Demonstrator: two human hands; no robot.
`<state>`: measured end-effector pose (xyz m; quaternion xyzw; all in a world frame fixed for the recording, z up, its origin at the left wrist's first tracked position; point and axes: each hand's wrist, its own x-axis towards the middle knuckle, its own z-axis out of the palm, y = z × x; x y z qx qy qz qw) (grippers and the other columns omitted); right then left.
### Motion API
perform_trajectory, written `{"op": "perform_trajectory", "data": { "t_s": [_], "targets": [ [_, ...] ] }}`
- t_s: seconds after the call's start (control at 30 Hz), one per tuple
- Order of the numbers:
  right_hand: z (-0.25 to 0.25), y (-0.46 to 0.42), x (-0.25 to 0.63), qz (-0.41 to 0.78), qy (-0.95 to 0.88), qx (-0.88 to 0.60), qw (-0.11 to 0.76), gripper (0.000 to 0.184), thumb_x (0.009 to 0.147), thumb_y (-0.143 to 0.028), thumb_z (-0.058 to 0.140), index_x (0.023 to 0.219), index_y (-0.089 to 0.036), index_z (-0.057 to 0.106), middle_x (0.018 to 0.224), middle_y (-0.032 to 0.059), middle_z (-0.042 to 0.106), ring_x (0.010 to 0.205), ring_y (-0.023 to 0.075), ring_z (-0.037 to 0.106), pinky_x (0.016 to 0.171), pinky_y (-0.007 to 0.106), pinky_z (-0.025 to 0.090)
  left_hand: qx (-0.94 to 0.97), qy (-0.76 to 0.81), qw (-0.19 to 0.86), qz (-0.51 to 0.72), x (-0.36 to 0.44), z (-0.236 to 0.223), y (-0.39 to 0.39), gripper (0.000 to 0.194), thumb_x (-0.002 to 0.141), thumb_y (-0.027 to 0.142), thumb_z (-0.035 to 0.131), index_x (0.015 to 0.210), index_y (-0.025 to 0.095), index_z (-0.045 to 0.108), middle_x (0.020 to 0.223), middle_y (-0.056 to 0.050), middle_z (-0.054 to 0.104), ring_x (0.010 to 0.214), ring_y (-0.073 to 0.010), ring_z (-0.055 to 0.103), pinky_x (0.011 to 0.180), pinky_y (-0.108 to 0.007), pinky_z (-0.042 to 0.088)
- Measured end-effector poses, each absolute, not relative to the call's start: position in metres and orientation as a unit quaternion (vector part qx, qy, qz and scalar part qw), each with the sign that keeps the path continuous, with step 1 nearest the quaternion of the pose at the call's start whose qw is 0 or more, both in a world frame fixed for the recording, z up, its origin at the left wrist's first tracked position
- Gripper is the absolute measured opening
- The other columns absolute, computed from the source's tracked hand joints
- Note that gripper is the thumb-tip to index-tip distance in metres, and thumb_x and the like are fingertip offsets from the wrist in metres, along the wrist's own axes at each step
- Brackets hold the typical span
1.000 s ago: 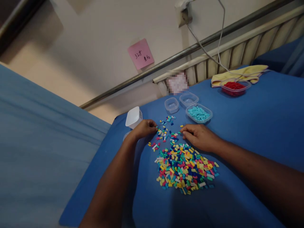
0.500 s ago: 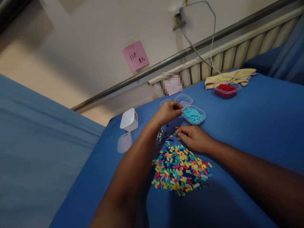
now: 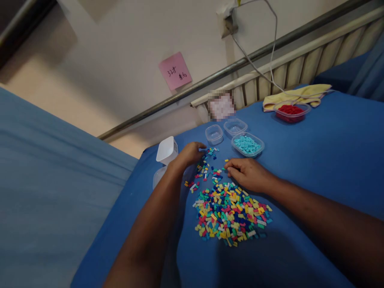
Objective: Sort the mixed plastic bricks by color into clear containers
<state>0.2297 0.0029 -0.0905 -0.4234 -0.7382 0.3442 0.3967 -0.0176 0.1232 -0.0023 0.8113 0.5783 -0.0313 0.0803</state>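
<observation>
A mixed pile of small toy building bricks [image 3: 232, 212] lies on the blue bed sheet, with looser bricks scattered beyond it. My left hand [image 3: 194, 153] is over the far left of the scattered bricks, beside a few light-blue ones [image 3: 212, 152]. Its fingers reach forward, a little apart, and nothing shows in them. My right hand [image 3: 247, 174] rests on the sheet at the pile's far right edge. Its fingers are curled, with a yellow brick [image 3: 226, 160] just off the fingertips; whatever they hold is hidden. Beyond it stands a clear tub of light-blue bricks [image 3: 247, 144].
Two clear tubs, a smaller one [image 3: 214, 135] and a larger one [image 3: 235, 127], stand at the back. A white box [image 3: 167, 150] and a clear lid [image 3: 159, 176] sit left. Red bricks fill a tub [image 3: 291, 113] by a yellow cloth [image 3: 295, 97]. A cable [image 3: 256, 72] trails down.
My left hand has moved left and down, away from the tub of light-blue bricks to the scattered bricks. The right hand stays nearly in place. The view has shifted slightly.
</observation>
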Motion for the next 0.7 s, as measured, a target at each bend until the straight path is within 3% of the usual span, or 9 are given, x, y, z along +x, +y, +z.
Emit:
{"op": "perform_trajectory", "data": {
  "t_s": [0.2, 0.5, 0.7],
  "targets": [
    [-0.091, 0.003, 0.230, 0.353, -0.732, -0.419, 0.406, 0.019, 0.097, -0.020, 0.057, 0.097, -0.025, 0.075, 0.089, -0.0006, 0.082, 0.080, 0.0201, 0.075, 0.073, 0.031, 0.050, 0.825, 0.560, 0.059, -0.048, -0.022, -0.024, 0.111, 0.038, 0.088, 0.015, 0.062, 0.120, 0.018, 0.082, 0.114, -0.010, 0.082, 0.101, -0.0259, 0.075, 0.090, -0.032, 0.056],
    [-0.094, 0.004, 0.230, 0.349, -0.735, -0.417, 0.407, 0.019, 0.098, -0.020, 0.057, 0.100, -0.026, 0.076, 0.088, -0.0005, 0.082, 0.080, 0.0208, 0.075, 0.075, 0.033, 0.053, 0.854, 0.514, 0.009, -0.083, -0.017, -0.014, 0.101, 0.037, 0.089, 0.015, 0.060, 0.118, 0.019, 0.083, 0.118, -0.012, 0.078, 0.106, -0.0259, 0.072, 0.096, -0.031, 0.055],
    [-0.094, 0.004, 0.230, 0.354, -0.731, -0.417, 0.407, 0.019, 0.099, -0.020, 0.057, 0.101, -0.025, 0.076, 0.089, -0.0005, 0.083, 0.080, 0.0204, 0.075, 0.074, 0.033, 0.053, 0.852, 0.505, 0.011, -0.139, -0.008, -0.007, 0.104, 0.035, 0.091, 0.015, 0.061, 0.116, 0.021, 0.084, 0.115, -0.011, 0.080, 0.101, -0.0257, 0.073, 0.090, -0.031, 0.055]
  ]
}}
